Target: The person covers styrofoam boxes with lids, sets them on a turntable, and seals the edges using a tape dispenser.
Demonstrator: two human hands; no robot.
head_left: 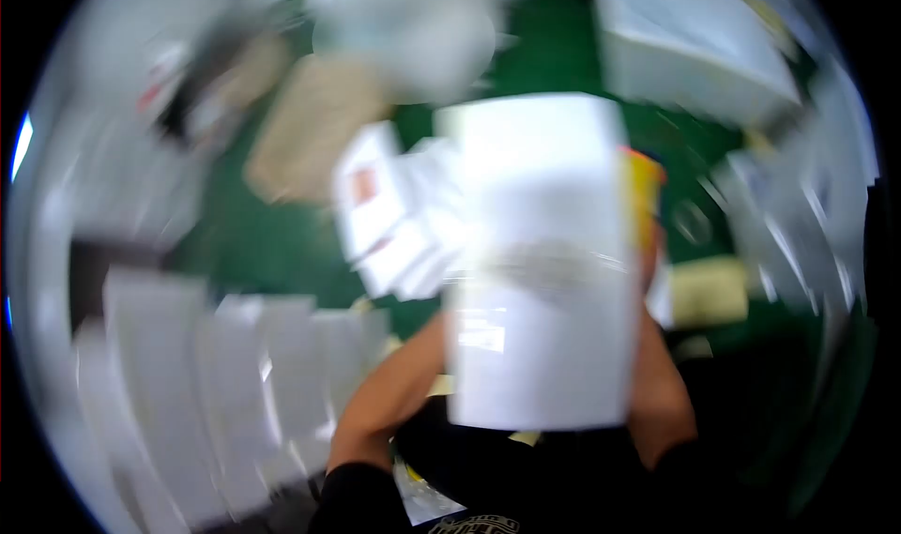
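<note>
A long white box or folded board (pixel 540 365), blurred, stands out in front of my body between my forearms. My left forearm runs up to its left edge; the left hand is hidden behind it. Along the right edge, a yellow and orange object (pixel 643 191) sticks out, partly covered. My right hand (pixel 649 252) shows only as a smeared strip of skin just below this object, seemingly holding it; its kind is not clear. Left of the box lie several white pieces (pixel 399 220), one with a reddish-brown patch.
Several white panels or boxes (pixel 235 384) stand in a row at the lower left. A tan piece (pixel 314 126) and a pale plastic bundle (pixel 404 32) lie on the green floor (pixel 249 243). At the upper right sits a large white box (pixel 699 55), with a yellowish piece (pixel 709 291) nearer.
</note>
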